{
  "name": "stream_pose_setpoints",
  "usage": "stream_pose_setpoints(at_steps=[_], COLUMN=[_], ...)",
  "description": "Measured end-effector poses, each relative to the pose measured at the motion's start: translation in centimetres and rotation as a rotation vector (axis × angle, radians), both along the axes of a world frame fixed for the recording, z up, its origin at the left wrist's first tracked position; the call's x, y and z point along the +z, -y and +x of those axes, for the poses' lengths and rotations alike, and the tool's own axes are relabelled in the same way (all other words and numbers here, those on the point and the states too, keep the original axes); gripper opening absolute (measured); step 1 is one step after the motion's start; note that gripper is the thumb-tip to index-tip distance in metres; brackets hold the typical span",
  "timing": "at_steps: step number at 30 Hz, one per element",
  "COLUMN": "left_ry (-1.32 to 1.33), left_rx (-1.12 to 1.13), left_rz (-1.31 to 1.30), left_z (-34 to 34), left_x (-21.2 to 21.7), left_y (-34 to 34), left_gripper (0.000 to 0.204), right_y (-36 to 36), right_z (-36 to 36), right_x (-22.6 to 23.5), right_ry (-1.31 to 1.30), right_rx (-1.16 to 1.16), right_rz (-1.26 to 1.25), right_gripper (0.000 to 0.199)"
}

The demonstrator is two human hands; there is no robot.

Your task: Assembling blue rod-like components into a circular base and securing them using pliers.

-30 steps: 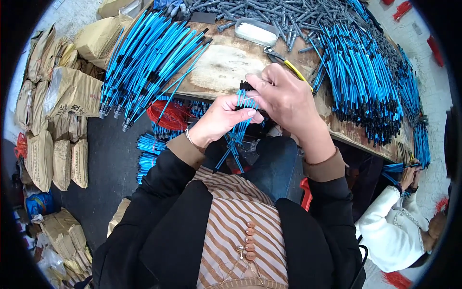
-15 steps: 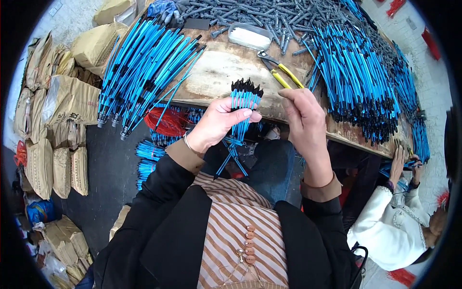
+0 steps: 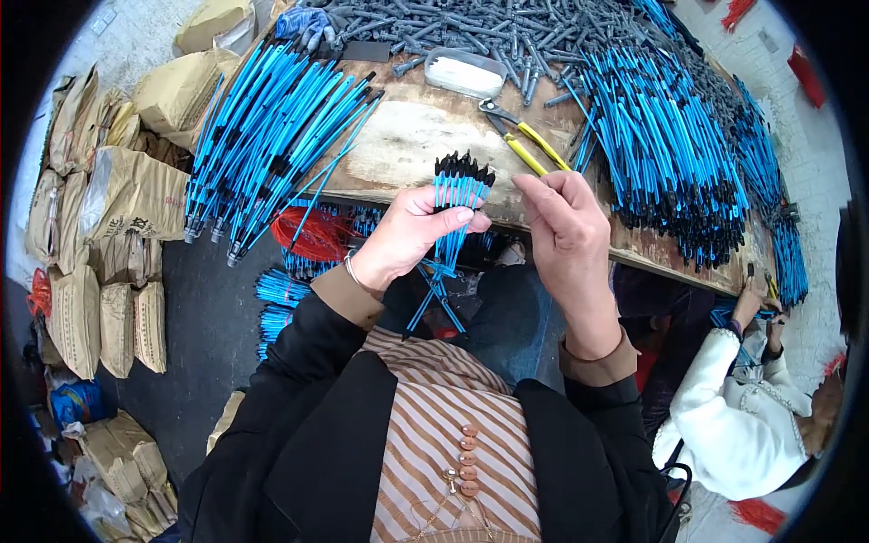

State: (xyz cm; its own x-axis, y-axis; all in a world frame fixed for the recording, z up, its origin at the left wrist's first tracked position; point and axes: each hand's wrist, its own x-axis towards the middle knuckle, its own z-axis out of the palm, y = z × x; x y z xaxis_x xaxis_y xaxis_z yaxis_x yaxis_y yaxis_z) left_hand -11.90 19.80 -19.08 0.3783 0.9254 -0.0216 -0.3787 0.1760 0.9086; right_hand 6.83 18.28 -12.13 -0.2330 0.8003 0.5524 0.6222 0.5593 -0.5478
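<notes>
My left hand (image 3: 412,226) is closed round a bundle of thin blue rods with black tips (image 3: 460,195). The tips point away from me, above my fingers, and the lower ends fan out and cross below. My right hand (image 3: 570,226) is raised to the right of the bundle, apart from it. Its fingers are curled with the thumb and forefinger close together; whatever they pinch, if anything, is too small to make out. Yellow-handled pliers (image 3: 525,136) lie on the wooden table (image 3: 407,145) just beyond my right hand.
Blue rods lie in piles at left (image 3: 281,136) and right (image 3: 670,154). Grey plastic pieces (image 3: 471,27) heap at the back, near a clear box (image 3: 466,72). Red strands (image 3: 312,233) hang under the table edge. Brown paper packages (image 3: 136,190) stand left; a co-worker's white sleeve (image 3: 701,385) is at right.
My right hand has shifted slightly left toward the bundle and its forefinger now reaches out more. My left hand keeps its hold. The co-worker's hands have moved a little.
</notes>
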Motion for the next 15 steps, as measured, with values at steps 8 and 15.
stream_pose_setpoints(at_steps=[8, 15], left_ry=[-0.001, 0.022], left_rx=[-0.007, -0.005], left_rz=[0.008, -0.021], left_z=[-0.02, -0.03], left_x=[0.09, 0.26], left_y=[0.00, 0.00], left_gripper=[0.019, 0.019], right_y=[-0.04, -0.04], right_z=[-0.03, -0.13], right_x=[0.11, 0.22], right_ry=[0.015, 0.023], right_rx=[0.006, -0.015], right_rz=[0.023, 0.041], right_gripper=[0.023, 0.027])
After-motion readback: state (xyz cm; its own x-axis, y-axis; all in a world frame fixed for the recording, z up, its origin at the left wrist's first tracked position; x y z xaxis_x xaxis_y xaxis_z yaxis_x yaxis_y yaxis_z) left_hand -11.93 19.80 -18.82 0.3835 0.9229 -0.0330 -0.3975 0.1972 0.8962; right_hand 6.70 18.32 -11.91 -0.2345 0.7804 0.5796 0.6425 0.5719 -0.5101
